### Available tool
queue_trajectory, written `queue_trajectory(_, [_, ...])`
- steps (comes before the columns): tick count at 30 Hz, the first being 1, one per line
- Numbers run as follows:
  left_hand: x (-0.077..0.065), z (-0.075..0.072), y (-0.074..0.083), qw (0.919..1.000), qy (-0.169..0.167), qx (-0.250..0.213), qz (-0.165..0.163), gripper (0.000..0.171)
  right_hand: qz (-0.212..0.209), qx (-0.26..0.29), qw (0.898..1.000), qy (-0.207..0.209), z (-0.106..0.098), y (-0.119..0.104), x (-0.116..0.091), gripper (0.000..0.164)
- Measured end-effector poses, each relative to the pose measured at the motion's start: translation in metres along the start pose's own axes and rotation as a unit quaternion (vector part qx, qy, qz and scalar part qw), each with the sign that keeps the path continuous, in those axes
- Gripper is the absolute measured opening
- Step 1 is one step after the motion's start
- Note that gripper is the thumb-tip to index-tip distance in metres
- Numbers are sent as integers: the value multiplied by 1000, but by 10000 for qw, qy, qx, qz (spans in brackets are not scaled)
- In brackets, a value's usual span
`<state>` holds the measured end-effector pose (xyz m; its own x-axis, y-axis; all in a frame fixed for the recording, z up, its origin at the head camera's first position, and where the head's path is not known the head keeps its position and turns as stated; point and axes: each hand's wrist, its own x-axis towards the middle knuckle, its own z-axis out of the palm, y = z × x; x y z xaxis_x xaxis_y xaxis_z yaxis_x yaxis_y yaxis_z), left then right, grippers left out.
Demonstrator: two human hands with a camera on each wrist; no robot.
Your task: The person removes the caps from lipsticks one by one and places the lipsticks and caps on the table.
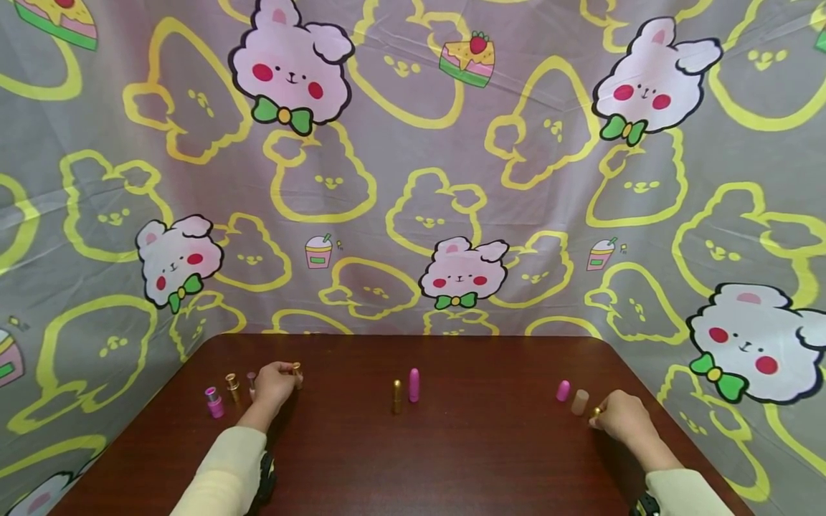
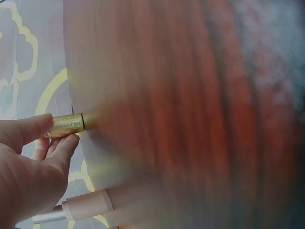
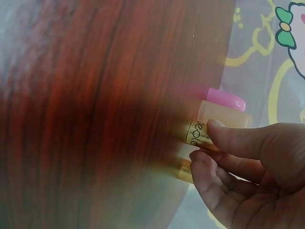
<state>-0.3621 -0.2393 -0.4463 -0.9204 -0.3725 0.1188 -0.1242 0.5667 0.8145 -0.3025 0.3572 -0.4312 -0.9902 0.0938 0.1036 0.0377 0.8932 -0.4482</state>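
Note:
At the table's left side my left hand (image 1: 274,385) pinches a gold lipstick base (image 2: 67,125) between thumb and fingers; it stands on the table. Beside that hand is a pale pink lipstick base (image 2: 90,204) with a silvery upper part, partly covered by the hand in the head view. Over on the right, my right hand (image 1: 624,417) pinches a gold lipstick cap (image 3: 195,135) with dark lettering. A beige cap (image 1: 580,403) and a pink cap (image 1: 563,390) stand just left of it. Another gold piece (image 3: 184,171) shows below the fingers, partly hidden.
A magenta lipstick base (image 1: 215,403) and another gold base (image 1: 232,387) stand at the far left. Mid-table stand a gold lipstick (image 1: 396,398) and a taller pink lipstick (image 1: 414,385). A patterned curtain (image 1: 387,215) hangs behind the brown table (image 1: 484,459).

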Motion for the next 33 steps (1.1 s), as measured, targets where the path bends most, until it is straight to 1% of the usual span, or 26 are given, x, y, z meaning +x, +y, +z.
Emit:
queue_trajectory(4, [1,-1,0,9999,28,102,16,25,51,49,10000,-64,-1,-1,0,34])
queue_trajectory(10, [-1,-2,-1,9999,8,130,79,25,70,39,10000,-58,-2,-1,0,28])
queue_trajectory(18, [0,-2,-3,9998,-20,158,137,26,-26,119,9999,-53,-1,0,-2,30])
queue_trajectory(25, [0,-3,-2,9997,-40,196,136,22,96,61,9999,-114,-9,-3,-5,23])
queue_trajectory(30, [0,-4,1,9997,-82,234,72,20,35,52,10000,59,-22,-14,-7,20])
queue_trajectory(33, [0,-5,1,9997,-95,227,61,19,-34,147,9996,247,-28,-28,-9,13])
